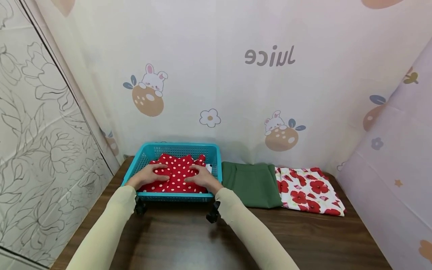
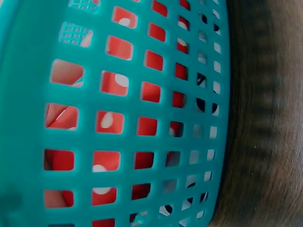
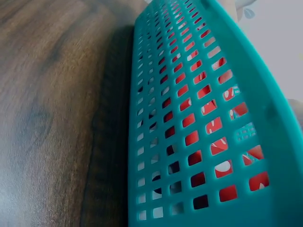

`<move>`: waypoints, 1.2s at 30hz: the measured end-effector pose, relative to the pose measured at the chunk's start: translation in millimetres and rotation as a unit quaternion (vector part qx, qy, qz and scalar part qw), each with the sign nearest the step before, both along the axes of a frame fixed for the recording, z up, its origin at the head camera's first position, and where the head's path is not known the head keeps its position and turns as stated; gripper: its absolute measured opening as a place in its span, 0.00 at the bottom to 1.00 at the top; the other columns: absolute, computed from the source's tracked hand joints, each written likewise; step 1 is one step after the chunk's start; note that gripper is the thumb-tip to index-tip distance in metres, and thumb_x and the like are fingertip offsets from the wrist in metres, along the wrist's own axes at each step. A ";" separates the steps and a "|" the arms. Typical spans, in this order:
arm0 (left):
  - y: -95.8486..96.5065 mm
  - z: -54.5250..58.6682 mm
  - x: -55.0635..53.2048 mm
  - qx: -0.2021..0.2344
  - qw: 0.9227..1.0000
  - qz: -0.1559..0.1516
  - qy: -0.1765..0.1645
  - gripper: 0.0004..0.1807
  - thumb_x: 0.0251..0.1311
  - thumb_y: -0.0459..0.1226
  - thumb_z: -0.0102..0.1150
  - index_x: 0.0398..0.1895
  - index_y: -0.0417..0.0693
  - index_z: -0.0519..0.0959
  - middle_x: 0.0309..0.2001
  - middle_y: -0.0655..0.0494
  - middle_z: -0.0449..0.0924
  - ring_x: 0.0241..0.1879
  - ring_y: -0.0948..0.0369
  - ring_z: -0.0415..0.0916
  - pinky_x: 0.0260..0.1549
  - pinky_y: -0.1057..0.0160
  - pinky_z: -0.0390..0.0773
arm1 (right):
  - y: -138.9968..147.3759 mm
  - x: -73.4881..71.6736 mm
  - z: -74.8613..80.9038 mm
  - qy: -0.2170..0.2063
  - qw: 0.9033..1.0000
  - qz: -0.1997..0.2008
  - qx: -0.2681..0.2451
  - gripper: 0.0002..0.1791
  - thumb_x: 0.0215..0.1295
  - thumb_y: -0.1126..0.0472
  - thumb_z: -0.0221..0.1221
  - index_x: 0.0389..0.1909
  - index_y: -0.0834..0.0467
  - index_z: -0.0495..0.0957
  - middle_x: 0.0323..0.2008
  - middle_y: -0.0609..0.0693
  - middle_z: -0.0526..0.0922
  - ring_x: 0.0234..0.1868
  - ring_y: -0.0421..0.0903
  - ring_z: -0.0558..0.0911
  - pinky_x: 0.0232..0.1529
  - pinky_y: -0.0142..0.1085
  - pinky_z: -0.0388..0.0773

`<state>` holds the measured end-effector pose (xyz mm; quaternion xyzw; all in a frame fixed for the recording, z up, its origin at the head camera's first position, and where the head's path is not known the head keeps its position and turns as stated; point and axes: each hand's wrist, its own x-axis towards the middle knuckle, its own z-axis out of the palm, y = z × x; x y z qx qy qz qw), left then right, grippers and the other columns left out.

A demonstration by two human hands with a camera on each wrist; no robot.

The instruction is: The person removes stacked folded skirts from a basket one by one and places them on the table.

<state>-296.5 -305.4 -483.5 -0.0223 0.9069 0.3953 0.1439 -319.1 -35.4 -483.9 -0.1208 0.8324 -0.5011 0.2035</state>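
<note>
- Head view: looks forward and down from above the pale yellow sleeves [image 1: 104, 228], far enough back to span the turquoise perforated plastic basket [image 1: 179, 194], the dark brown wood-grain surface [image 1: 179, 234] and the white printed curtain [image 1: 209, 75].
- Left wrist view: very close to the basket's wall, turned sideways, surface at right.
- Right wrist view: also close, slanting along the wall, surface at left.

Passage behind the blue basket [image 1: 175, 194] is barred by the patterned curtain [image 1: 209, 82]. Room is found in front of it, over the table [image 1: 175, 236] between the sleeves [image 1: 104, 225]. To its right, a low route is obstructed by green cloth [image 1: 250, 185] (flat, easily passed over); inside it, red dotted cloth [image 1: 178, 172] is met.
</note>
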 end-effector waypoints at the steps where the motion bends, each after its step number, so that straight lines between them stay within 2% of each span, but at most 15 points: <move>1: -0.3 -0.1 -0.2 0.003 1.000 0.000 -0.003 0.46 0.54 0.50 0.77 0.76 0.53 0.67 0.74 0.34 0.59 0.70 0.35 0.57 0.57 0.44 0.81 | -0.2 -0.6 -0.7 0.004 1.000 0.000 0.005 0.40 0.58 0.57 0.74 0.72 0.53 0.70 0.69 0.59 0.70 0.67 0.57 0.70 0.55 0.51 0.83; 4: -0.8 -1.9 -1.1 0.004 1.000 0.006 -0.008 0.40 0.54 0.46 0.78 0.70 0.49 0.72 0.71 0.34 0.62 0.68 0.36 0.59 0.53 0.47 0.83 | -1.4 -2.2 -3.1 0.026 0.999 0.001 0.037 0.35 0.59 0.58 0.73 0.68 0.56 0.74 0.65 0.59 0.74 0.62 0.55 0.73 0.52 0.49 0.85; 8: -0.1 -5.3 -2.3 -0.022 1.000 0.010 -0.010 0.29 0.53 0.39 0.79 0.57 0.47 0.78 0.66 0.34 0.67 0.66 0.38 0.62 0.49 0.50 0.85 | -2.4 -2.1 -4.6 0.058 0.995 0.012 0.085 0.31 0.59 0.62 0.73 0.64 0.58 0.77 0.61 0.59 0.77 0.59 0.55 0.75 0.48 0.47 0.87; 12: 1.4 -8.8 -4.0 -0.042 0.999 0.011 -0.011 0.24 0.52 0.37 0.79 0.52 0.48 0.80 0.64 0.34 0.70 0.65 0.38 0.63 0.48 0.50 0.86 | -1.8 -0.2 -2.8 0.069 0.993 0.018 0.096 0.31 0.58 0.65 0.73 0.63 0.60 0.77 0.60 0.60 0.78 0.59 0.55 0.76 0.48 0.47 0.87; 17: 2.9 -10.5 -4.0 -0.051 0.999 0.015 0.009 0.25 0.52 0.36 0.79 0.54 0.45 0.82 0.64 0.34 0.71 0.65 0.38 0.63 0.47 0.49 0.86 | -2.2 2.6 0.5 0.073 0.993 0.014 0.092 0.30 0.60 0.65 0.72 0.64 0.63 0.77 0.59 0.61 0.79 0.57 0.54 0.76 0.47 0.47 0.87; 20: 4.6 -9.6 -2.3 -0.055 0.998 0.015 0.026 0.29 0.52 0.35 0.78 0.59 0.43 0.81 0.66 0.32 0.69 0.65 0.36 0.63 0.47 0.48 0.86 | -3.7 4.1 2.3 0.074 0.994 0.001 0.085 0.30 0.60 0.65 0.72 0.64 0.63 0.77 0.58 0.61 0.79 0.57 0.54 0.76 0.47 0.47 0.87; 26: 5.7 -5.7 1.6 -0.057 0.998 0.017 0.038 0.35 0.52 0.34 0.79 0.66 0.43 0.78 0.68 0.31 0.67 0.66 0.35 0.62 0.45 0.49 0.87 | -7.7 6.8 5.3 0.087 0.994 -0.021 0.068 0.33 0.60 0.66 0.72 0.67 0.62 0.76 0.60 0.61 0.78 0.58 0.54 0.76 0.44 0.45 0.88; 31: 4.7 -3.8 2.1 -0.052 0.997 0.014 0.061 0.36 0.53 0.35 0.78 0.68 0.43 0.77 0.68 0.31 0.67 0.67 0.35 0.61 0.43 0.50 0.88 | -8.2 8.5 6.2 0.096 0.993 -0.045 0.047 0.37 0.57 0.66 0.73 0.69 0.59 0.75 0.62 0.60 0.78 0.57 0.53 0.78 0.39 0.41 0.88; 36: 8.5 -1.2 7.2 -0.054 0.995 0.016 0.077 0.39 0.52 0.36 0.79 0.70 0.44 0.74 0.69 0.31 0.66 0.67 0.35 0.61 0.43 0.50 0.88 | -4.2 11.7 3.9 0.083 0.993 -0.076 0.020 0.38 0.55 0.66 0.74 0.70 0.56 0.75 0.64 0.59 0.76 0.61 0.55 0.75 0.40 0.43 0.88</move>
